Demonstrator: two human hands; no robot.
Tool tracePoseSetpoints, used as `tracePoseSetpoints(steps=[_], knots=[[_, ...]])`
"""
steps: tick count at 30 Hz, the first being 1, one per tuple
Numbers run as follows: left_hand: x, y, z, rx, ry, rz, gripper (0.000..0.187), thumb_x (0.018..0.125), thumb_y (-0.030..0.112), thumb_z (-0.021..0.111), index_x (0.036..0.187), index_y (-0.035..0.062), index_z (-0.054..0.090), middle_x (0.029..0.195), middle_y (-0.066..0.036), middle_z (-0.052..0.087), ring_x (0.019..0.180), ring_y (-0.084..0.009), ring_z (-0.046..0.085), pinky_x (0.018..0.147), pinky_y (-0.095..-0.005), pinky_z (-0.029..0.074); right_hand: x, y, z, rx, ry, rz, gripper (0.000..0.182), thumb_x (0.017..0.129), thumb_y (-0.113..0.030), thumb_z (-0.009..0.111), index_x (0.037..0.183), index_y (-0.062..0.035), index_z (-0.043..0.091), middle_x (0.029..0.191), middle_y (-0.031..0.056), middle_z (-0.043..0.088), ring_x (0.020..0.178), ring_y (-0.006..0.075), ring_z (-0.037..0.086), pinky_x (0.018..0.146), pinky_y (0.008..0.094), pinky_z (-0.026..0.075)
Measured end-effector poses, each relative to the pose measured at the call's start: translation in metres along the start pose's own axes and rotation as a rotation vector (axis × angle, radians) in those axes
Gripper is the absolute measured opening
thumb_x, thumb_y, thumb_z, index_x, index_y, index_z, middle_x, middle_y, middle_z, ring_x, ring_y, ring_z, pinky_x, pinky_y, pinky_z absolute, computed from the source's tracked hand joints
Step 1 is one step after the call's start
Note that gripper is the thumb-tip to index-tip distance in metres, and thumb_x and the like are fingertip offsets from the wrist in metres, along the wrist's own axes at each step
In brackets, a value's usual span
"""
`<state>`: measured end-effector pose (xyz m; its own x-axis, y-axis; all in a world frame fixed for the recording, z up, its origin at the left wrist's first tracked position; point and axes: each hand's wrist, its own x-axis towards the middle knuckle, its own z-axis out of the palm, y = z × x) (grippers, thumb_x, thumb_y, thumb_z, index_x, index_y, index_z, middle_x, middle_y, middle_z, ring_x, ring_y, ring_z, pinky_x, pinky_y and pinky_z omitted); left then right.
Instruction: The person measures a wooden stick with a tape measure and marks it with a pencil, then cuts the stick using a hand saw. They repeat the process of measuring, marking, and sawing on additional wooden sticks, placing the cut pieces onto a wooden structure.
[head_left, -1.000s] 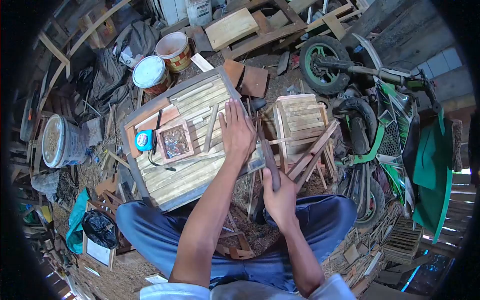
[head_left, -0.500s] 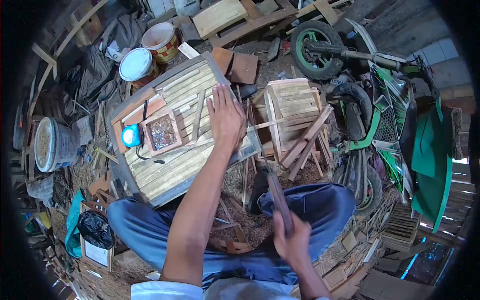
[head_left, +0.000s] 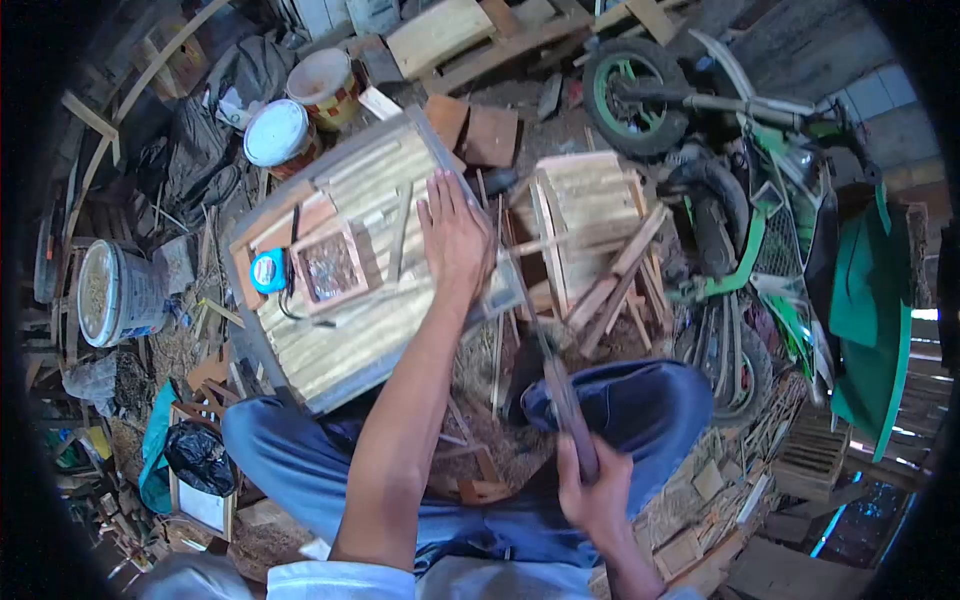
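Note:
My left hand lies flat near the right edge of a slatted wooden work table, fingers stretched forward and together. Beneath its palm side runs a thin wood strip, which juts past the table edge to the right. My right hand is wrapped round the handle of a handsaw. The narrow blade, seen nearly edge-on, points up to the strip just beyond the table edge. A small wooden box of nails and screws, a blue tape measure and a loose stick lie left of my left hand.
Right of the table stands a slatted wooden piece with sticks leaning on it. A green motorbike is farther right. Buckets stand at the back left, another bucket at the left. Wood scraps cover the floor.
My right hand and the saw have shifted slightly down and to the right. The left hand stays flat in the same place on the table. The whole view has drifted a little.

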<state>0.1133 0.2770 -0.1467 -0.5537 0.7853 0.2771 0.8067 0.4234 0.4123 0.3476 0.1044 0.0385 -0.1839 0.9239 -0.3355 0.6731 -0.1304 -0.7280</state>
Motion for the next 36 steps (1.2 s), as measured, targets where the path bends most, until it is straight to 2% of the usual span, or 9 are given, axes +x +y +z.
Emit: tracePoseSetpoints(steps=[1,4,10,18,21,24,27,32,36], knots=[[-0.006,0.001,-0.002,0.012,-0.004,0.018,0.051,0.098,0.021,0.035,0.141,-0.0068,0.037,0.149,-0.022,0.037,0.141,-0.0328,0.031,0.116,-0.0488,0.022,0.013,-0.003,0.003,-0.038,-0.059,0.082,0.029,0.091,-0.023,0.064,0.108,0.0002,0.068,0.062,0.0203,0.06,0.06,0.0281,0.07,0.055,0.0354,0.051],[-0.007,0.004,0.0,-0.05,-0.018,0.008,0.052,0.098,0.022,0.034,0.142,-0.0065,0.036,0.149,-0.022,0.038,0.142,-0.0327,0.03,0.117,-0.0483,0.02,0.084,-0.01,0.033,0.014,0.04,-0.085,0.034,0.093,-0.028,0.061,0.077,0.0019,0.062,0.056,0.0207,0.053,0.053,0.0335,0.062,0.051,0.0403,0.045],[-0.015,0.006,-0.009,-0.045,-0.071,-0.014,0.054,0.097,0.02,0.033,0.145,-0.0056,0.032,0.152,-0.02,0.033,0.143,-0.0314,0.027,0.118,-0.0466,0.017,0.076,-0.013,0.036,0.089,0.001,-0.031,0.037,0.094,-0.03,0.059,0.078,0.0027,0.061,0.057,0.0218,0.053,0.057,0.0427,0.057,0.055,0.0432,0.044],[-0.008,0.005,-0.005,-0.087,-0.032,-0.029,0.053,0.096,0.019,0.036,0.143,-0.0067,0.034,0.15,-0.021,0.035,0.143,-0.0326,0.028,0.118,-0.0464,0.017,0.081,0.001,0.057,-0.001,0.067,-0.038,0.033,0.093,-0.028,0.06,0.076,0.0004,0.062,0.053,0.0178,0.053,0.046,0.0327,0.057,0.05,0.0415,0.043],[-0.008,0.003,-0.004,-0.074,-0.012,-0.01,0.052,0.098,0.018,0.034,0.144,-0.006,0.032,0.15,-0.021,0.035,0.143,-0.0333,0.028,0.117,-0.048,0.018,0.081,0.008,0.059,0.111,0.109,-0.077,0.041,0.095,-0.027,0.06,0.067,0.0018,0.053,0.05,0.0112,0.042,0.046,0.0144,0.038,0.047,0.038,0.034],[-0.01,0.006,-0.008,-0.066,-0.069,-0.019,0.052,0.099,0.019,0.032,0.145,-0.0057,0.032,0.151,-0.021,0.033,0.143,-0.0331,0.027,0.118,-0.0484,0.018,0.079,-0.009,0.04,0.002,0.061,-0.052,0.035,0.094,-0.028,0.06,0.075,0.0019,0.061,0.055,0.0189,0.055,0.051,0.0314,0.06,0.052,0.0409,0.044],[-0.015,0.005,-0.009,-0.061,-0.055,-0.009,0.053,0.097,0.019,0.035,0.143,-0.0069,0.033,0.15,-0.022,0.034,0.143,-0.0331,0.027,0.118,-0.0482,0.018,0.074,-0.02,0.041,-0.059,0.037,-0.045,0.036,0.094,-0.028,0.06,0.075,0.0029,0.06,0.056,0.0192,0.055,0.05,0.0307,0.059,0.052,0.0395,0.043],[-0.009,0.001,-0.002,-0.055,-0.006,0.005,0.053,0.097,0.019,0.037,0.142,-0.008,0.035,0.148,-0.022,0.038,0.141,-0.0344,0.03,0.117,-0.0493,0.02,0.079,-0.01,0.047,0.117,0.071,-0.045,0.035,0.095,-0.028,0.06,0.079,0.0033,0.06,0.053,0.0096,0.046,0.052,0.0102,0.042,0.05,0.0336,0.039],[-0.007,0.008,-0.007,-0.065,-0.004,-0.017,0.053,0.097,0.019,0.036,0.142,-0.0084,0.035,0.147,-0.024,0.037,0.141,-0.035,0.029,0.117,-0.0495,0.019,0.078,0.051,0.088,0.347,0.078,0.026,0.036,0.094,-0.03,0.062,0.079,0.0025,0.06,0.056,-0.0003,0.041,0.057,0.0061,0.039,0.05,0.03,0.036]])
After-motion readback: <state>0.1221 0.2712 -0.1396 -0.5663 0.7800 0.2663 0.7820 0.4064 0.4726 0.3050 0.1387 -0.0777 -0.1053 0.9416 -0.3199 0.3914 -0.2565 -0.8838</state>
